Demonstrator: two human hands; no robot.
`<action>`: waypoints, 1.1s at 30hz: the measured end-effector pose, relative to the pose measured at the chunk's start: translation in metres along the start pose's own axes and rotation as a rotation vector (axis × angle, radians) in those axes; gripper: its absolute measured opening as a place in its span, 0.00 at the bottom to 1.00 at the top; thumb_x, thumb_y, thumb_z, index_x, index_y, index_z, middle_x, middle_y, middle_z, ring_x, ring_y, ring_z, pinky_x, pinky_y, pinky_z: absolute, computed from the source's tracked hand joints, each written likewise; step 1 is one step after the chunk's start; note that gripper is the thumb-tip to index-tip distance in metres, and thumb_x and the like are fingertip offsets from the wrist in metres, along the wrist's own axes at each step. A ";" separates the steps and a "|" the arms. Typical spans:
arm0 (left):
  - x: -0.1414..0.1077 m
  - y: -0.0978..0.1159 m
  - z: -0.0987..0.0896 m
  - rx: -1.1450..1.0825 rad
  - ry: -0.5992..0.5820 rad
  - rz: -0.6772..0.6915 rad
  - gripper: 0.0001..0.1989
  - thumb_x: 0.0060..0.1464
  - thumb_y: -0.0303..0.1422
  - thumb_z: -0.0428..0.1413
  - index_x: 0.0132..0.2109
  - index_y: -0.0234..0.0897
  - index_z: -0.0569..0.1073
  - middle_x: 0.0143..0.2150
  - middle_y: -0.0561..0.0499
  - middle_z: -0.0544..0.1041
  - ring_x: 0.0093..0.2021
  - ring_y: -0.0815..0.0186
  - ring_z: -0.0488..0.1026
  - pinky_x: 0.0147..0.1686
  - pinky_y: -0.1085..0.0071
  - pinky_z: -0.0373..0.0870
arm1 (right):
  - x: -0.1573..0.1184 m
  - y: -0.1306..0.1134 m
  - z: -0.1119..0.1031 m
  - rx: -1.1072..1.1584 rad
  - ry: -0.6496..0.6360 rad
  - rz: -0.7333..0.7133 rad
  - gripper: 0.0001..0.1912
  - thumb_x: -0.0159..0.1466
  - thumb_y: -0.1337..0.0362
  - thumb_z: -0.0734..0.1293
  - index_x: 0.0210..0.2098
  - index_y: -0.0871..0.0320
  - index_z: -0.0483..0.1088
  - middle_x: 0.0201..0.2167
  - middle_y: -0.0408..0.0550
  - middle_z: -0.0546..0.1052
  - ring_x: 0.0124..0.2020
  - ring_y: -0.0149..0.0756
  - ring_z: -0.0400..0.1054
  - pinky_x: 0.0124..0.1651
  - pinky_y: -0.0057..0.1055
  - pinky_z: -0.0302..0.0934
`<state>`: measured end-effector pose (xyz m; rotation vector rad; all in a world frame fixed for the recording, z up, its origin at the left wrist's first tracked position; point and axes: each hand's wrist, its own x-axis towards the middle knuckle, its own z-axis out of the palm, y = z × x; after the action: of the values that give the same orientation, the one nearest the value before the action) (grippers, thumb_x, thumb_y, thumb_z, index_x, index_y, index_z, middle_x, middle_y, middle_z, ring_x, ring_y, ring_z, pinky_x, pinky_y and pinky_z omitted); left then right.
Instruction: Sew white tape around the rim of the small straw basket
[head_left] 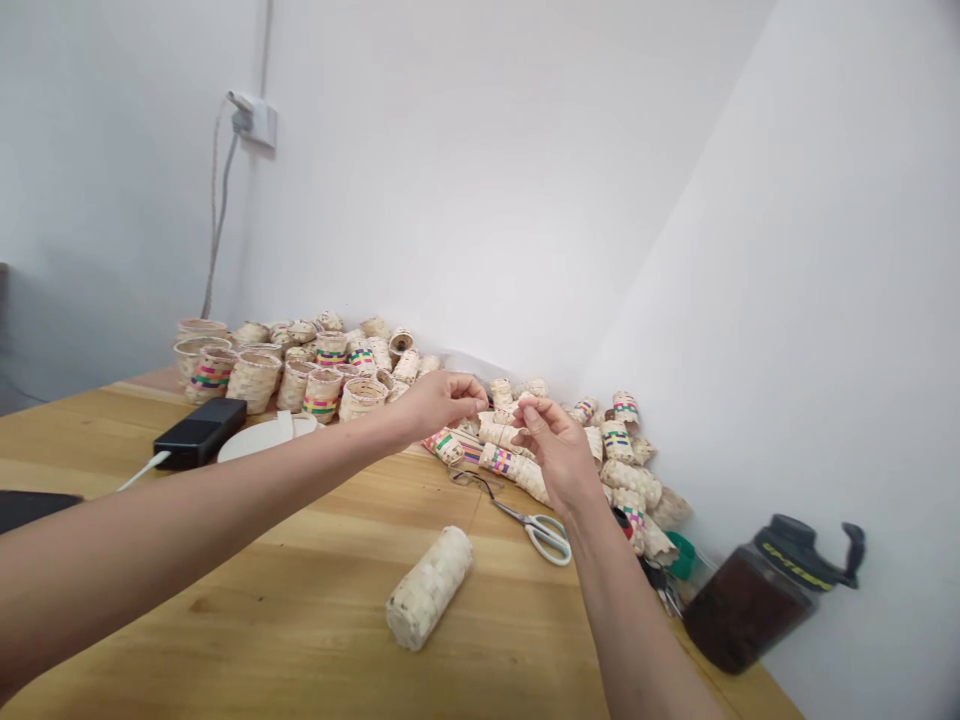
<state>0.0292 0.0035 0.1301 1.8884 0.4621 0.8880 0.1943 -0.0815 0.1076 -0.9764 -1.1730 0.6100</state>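
Both hands are raised over the far part of the wooden table, a short gap between them. My left hand [450, 402] has its thumb and fingertips pinched together; whatever they hold is too small to name. My right hand [553, 447] is also pinched, its fingertips on something I cannot make out. Behind them lie many small woven tubes, some with coloured bands. One pale woven tube [430, 588] lies on its side nearer the camera. A faint thin line seems to run upward from its far end. Scissors [541, 532] with white handles lie left of my right wrist.
Woven cups [253, 378] stand at the back left. Before them are a black power bank [201, 434] with a white cable and a white disc [259, 438]. A dark bottle [761, 595] stands at the right edge, near a green ring [682, 556]. Glasses [472, 480] lie by the scissors.
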 end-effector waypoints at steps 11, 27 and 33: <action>0.005 -0.007 0.006 0.016 -0.004 0.013 0.07 0.48 0.33 0.55 0.30 0.32 0.70 0.22 0.56 0.66 0.21 0.74 0.58 0.21 0.79 0.55 | -0.006 0.005 0.004 0.301 -0.021 0.098 0.14 0.49 0.55 0.77 0.29 0.55 0.72 0.30 0.40 0.72 0.32 0.29 0.67 0.30 0.23 0.66; 0.006 -0.010 0.011 0.005 -0.042 0.022 0.10 0.46 0.36 0.57 0.29 0.33 0.69 0.22 0.57 0.65 0.21 0.74 0.59 0.21 0.78 0.55 | -0.001 0.010 0.002 0.383 0.095 0.067 0.18 0.40 0.62 0.81 0.25 0.57 0.72 0.23 0.37 0.72 0.25 0.22 0.65 0.29 0.17 0.66; 0.008 -0.012 0.011 0.011 -0.034 -0.003 0.09 0.46 0.35 0.57 0.29 0.32 0.69 0.21 0.57 0.65 0.21 0.74 0.59 0.21 0.78 0.56 | -0.001 0.012 -0.001 0.319 0.101 0.050 0.18 0.42 0.60 0.80 0.28 0.57 0.72 0.24 0.37 0.72 0.26 0.23 0.65 0.30 0.19 0.66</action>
<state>0.0437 0.0074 0.1194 1.9098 0.4502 0.8517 0.1961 -0.0769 0.0961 -0.7565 -0.9294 0.7536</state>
